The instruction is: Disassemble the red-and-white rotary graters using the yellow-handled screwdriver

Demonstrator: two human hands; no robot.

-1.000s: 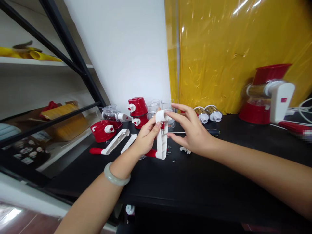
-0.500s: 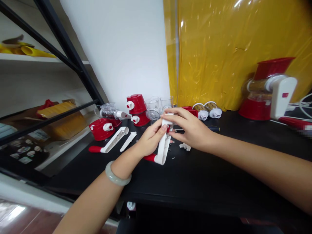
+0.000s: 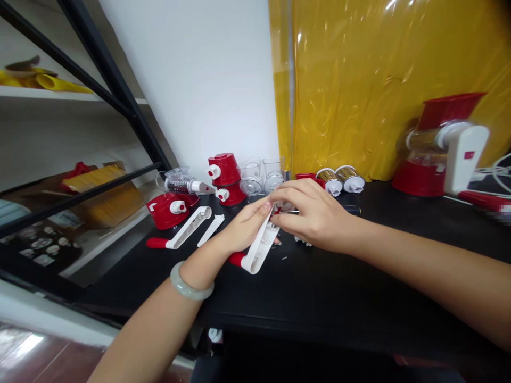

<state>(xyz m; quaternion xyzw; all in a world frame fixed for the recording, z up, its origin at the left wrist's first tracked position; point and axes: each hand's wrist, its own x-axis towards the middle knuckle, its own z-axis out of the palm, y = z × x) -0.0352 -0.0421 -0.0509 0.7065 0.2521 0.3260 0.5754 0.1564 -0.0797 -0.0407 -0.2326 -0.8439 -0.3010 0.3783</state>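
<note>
My left hand (image 3: 247, 226) is closed around the upper part of a white crank handle (image 3: 261, 247) with a red grip (image 3: 237, 259). The crank's hollow side faces me, and its red end points down to the left. My right hand (image 3: 313, 213) has its bent fingers closed on the crank's upper end. A bit of red shows between its fingertips; the rest there is hidden. Left of my hands lie a second crank handle (image 3: 189, 229) and a slim white cover strip (image 3: 211, 230). Small white pieces (image 3: 302, 241) sit under my right hand.
Red grater bases (image 3: 224, 170), clear plastic housings (image 3: 251, 175) and metal grating drums (image 3: 349, 179) line the back of the black table (image 3: 319, 298). An assembled rotary grater (image 3: 435, 149) stands at the right. A dark-handled screwdriver (image 3: 353, 210) lies behind my right hand. Metal shelving (image 3: 128, 106) borders the left.
The crank has tilted so its hollow inside shows more, and its red end has moved left and slightly down. My right fingers have curled further over the upper end.
</note>
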